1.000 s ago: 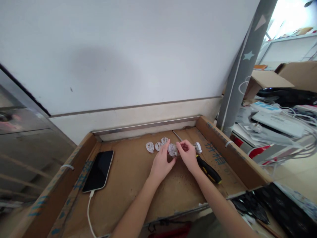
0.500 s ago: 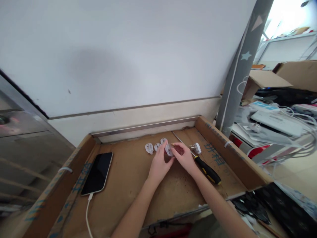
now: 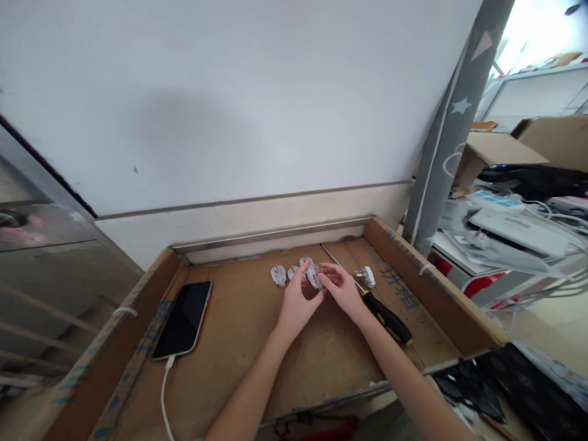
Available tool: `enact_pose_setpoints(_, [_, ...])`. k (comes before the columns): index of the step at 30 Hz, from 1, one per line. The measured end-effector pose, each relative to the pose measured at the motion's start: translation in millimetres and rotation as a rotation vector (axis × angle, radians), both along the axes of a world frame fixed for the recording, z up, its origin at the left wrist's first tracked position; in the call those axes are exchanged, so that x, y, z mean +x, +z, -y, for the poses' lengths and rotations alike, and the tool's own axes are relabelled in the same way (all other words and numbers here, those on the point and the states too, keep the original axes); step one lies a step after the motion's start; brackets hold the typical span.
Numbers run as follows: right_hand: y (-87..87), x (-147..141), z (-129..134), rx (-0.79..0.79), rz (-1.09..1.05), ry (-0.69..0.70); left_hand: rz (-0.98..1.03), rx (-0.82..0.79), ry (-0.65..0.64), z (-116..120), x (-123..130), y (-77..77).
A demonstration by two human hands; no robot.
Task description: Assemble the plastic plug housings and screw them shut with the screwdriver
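Between my hands, just above the cardboard, is a clear plastic plug piece (image 3: 314, 276). My left hand (image 3: 297, 301) grips it from the left with thumb and fingertips. From the right, my right hand (image 3: 340, 288) pinches the same piece; its fingers partly cover it. Beyond my left fingertips lie several similar clear plug pieces, one at the left (image 3: 278, 275) and one farther back (image 3: 305, 261). A white plug with metal pins (image 3: 366, 277) rests to the right of my right hand. The black and yellow screwdriver (image 3: 387, 317) lies beside my right wrist, its shaft running behind my hand.
A smartphone (image 3: 182, 320) with a white charging cable (image 3: 164, 398) lies at the left of the cardboard tray (image 3: 229, 343). The tray's raised sides stand left and right, with a white wall panel behind. Boxes and electronics crowd the far right.
The view has shifted slightly. Both hands stay on the clear plug piece, which seems turned a little between the fingers.
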State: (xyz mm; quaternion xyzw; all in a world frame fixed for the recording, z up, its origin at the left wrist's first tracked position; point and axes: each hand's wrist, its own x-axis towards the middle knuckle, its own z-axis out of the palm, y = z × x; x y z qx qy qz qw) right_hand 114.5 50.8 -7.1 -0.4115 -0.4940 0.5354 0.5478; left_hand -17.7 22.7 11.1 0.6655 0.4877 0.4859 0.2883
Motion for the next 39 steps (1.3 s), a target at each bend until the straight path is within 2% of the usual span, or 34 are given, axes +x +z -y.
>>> enact_pose_setpoints(4, [-1.4, -1, 0, -0.009, -0.034, -0.016, 0.175, -0.137, -0.038, -7, 1, -4.6])
enact_pose_setpoints(8, [1.3, -2, 2, -0.035, -0.073, 0.055, 0.281, -0.215, -0.005, -15, -1, -9.1])
enact_pose_setpoints(12, [6.9, 1, 4, -0.088, -0.096, 0.181, 0.283, -0.206, -0.006, -16, -5, -7.8])
enact_pose_setpoints(16, [10.6, 3, 5, -0.151, -0.084, 0.226, 0.276, -0.151, -0.052, -12, -5, -5.7])
enact_pose_setpoints(24, [10.6, 4, 5, -0.124, -0.01, 0.18, 0.24, -0.143, -0.057, -12, -7, -5.1])
enact_pose_setpoints(35, [2.3, 0, 5, 0.038, 0.127, 0.123, 0.177, -0.079, -0.051, -9, -8, -1.3])
enact_pose_setpoints(39, [0.6, -2, 8, 0.059, 0.151, 0.135, 0.117, -0.072, -0.011, -7, -11, 2.0])
